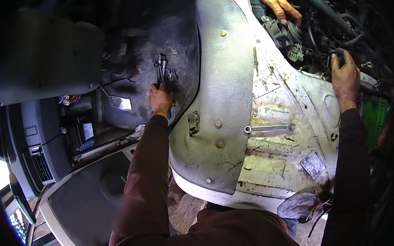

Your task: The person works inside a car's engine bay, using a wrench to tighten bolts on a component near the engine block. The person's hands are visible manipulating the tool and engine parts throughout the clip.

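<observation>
On the dark floor mat [137, 108], my left hand [161, 99] is closed around the lower ends of several metal wrenches [163, 67]. Their ring and open ends stick out beyond my fingers. My right hand [345, 80] is at the edge of the engine bay, thumb and fingers curled around something dark that I cannot make out among the hoses. Between my arms, a single combination wrench [271, 128] lies across the worn white metal panel [266, 168], its ring end touching the grey textured cover [221, 88].
Another person's hand [281, 6] rests on engine parts [286, 33] at the upper right. A small dark clip-like part [193, 123] sits on the grey cover. A grey rag [298, 206] and loose wires [319, 211] lie at the panel's near edge. An open door [88, 197] stands at left.
</observation>
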Tool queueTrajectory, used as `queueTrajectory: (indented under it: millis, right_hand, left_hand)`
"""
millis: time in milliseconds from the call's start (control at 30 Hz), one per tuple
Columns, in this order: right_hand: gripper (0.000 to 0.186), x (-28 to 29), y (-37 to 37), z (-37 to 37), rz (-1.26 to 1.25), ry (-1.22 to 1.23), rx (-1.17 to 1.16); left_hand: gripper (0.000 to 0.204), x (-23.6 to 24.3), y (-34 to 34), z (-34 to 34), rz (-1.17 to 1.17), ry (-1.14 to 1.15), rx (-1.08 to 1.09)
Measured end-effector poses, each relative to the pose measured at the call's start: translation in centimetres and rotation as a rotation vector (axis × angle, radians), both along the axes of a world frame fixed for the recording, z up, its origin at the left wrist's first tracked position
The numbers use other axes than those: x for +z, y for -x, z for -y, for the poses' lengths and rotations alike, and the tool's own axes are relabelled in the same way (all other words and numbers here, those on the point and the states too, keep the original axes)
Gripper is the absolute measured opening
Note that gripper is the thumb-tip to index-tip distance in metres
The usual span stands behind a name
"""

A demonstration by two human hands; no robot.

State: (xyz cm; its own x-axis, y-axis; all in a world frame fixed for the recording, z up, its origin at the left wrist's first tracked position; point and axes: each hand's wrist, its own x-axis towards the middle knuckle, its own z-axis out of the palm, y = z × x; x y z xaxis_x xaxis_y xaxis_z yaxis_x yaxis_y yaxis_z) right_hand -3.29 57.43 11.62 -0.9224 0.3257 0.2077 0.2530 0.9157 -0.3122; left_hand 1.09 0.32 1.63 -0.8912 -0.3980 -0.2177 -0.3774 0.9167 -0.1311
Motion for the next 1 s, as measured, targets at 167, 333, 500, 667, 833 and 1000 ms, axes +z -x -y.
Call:
queueTrajectory:
  millis: [167, 333, 500, 667, 833, 1000]
  right_hand:
    - [0.027, 0.5, -0.1, 0.8, -0.017, -0.005, 0.008]
    - [0.026, 0.8, -0.3, 1.2, -0.013, -0.049, -0.007]
    - [0.029, 1.2, -0.4, 0.8, -0.013, -0.053, -0.046]
    - [0.028, 0.7, -0.1, 1.0, -0.039, -0.053, 0.037]
    - [0.024, 0.2, -0.8, -0.8, -0.195, 0.1, 0.044]
    - [0.029, 2.8, -2.6, -0.7, -0.225, 0.982, -0.108]
  left_hand:
    - [0.055, -1.4, 2.8, 0.0, 0.197, 0.137, 0.017]
    - [0.048, -2.8, 4.5, 0.1, 0.127, 0.125, 0.097]
    - [0.045, -1.7, 4.7, 2.4, -0.231, -0.119, 0.11]
    - [0.028, 6.1, 2.6, 1.2, -0.812, -0.477, -0.047]
    - [0.018, 17.5, 1.1, -14.3, -0.883, -0.608, -0.515]
    - [0.025, 19.4, 2.9, -26.9, -0.704, -0.924, -1.191]
